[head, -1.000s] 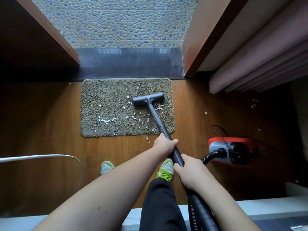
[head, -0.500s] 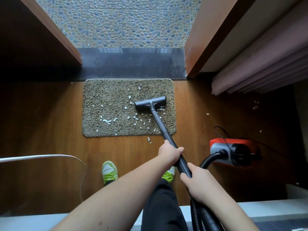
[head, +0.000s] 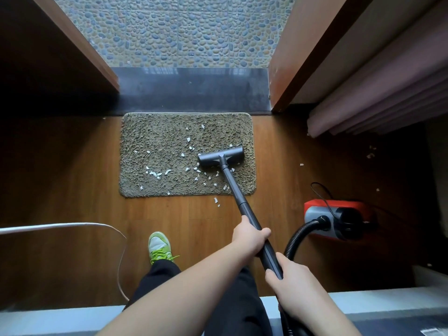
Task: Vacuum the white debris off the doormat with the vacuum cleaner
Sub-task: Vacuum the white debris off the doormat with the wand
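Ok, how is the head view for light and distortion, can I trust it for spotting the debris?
Head view: daylight from the doorway lights the doormat, so the white debris stands out; left wall and far right floor sit in deep shadow; wide-angle bending splays the door frames; the vacuum head looks sharp.

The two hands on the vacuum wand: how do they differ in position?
The left hand grips the wand higher up, nearer the doormat; the right hand grips lower, close to the black hose. The left forearm crosses over the legs; the right does not. Both curl round the same wand.
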### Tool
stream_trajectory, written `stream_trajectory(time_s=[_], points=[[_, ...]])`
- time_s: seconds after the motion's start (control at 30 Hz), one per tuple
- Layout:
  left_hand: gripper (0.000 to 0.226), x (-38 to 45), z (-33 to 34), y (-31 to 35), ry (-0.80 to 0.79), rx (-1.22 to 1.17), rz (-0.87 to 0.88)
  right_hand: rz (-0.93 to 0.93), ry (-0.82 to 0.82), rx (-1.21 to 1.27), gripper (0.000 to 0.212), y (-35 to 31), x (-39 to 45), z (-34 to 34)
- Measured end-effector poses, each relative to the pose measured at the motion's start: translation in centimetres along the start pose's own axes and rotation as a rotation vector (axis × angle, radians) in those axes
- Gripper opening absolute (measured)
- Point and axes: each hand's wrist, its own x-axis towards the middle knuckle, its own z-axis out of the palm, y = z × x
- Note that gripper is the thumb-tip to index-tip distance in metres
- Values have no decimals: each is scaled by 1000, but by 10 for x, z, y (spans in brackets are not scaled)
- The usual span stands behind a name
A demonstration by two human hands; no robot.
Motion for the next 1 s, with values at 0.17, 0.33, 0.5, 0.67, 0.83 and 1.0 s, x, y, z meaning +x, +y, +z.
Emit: stream_trajectory(time_s=[0.17, 0.33, 0.5, 0.67, 0.83, 1.0], points=[[67, -5, 5, -6, 11, 0, -2, -4, 1, 11, 42, 5, -5, 3], [76, -11, 13, -15, -5, -23, -25, 16, -18, -4, 46, 11, -9, 8], [81, -12, 18, -22, -10, -19, -31, 5, -26, -19, 46, 15, -13, 11], [74, -5, 10, -17, 15, -39, -15, -15, -16, 6, 30, 14, -3, 11], [55, 13, -6, -2, 50, 22, 9, -71, 45, 19, 12, -1, 12, 3], [48, 31, -24, 15, 74, 2, 23, -99, 85, -32, 17, -24, 33, -7]])
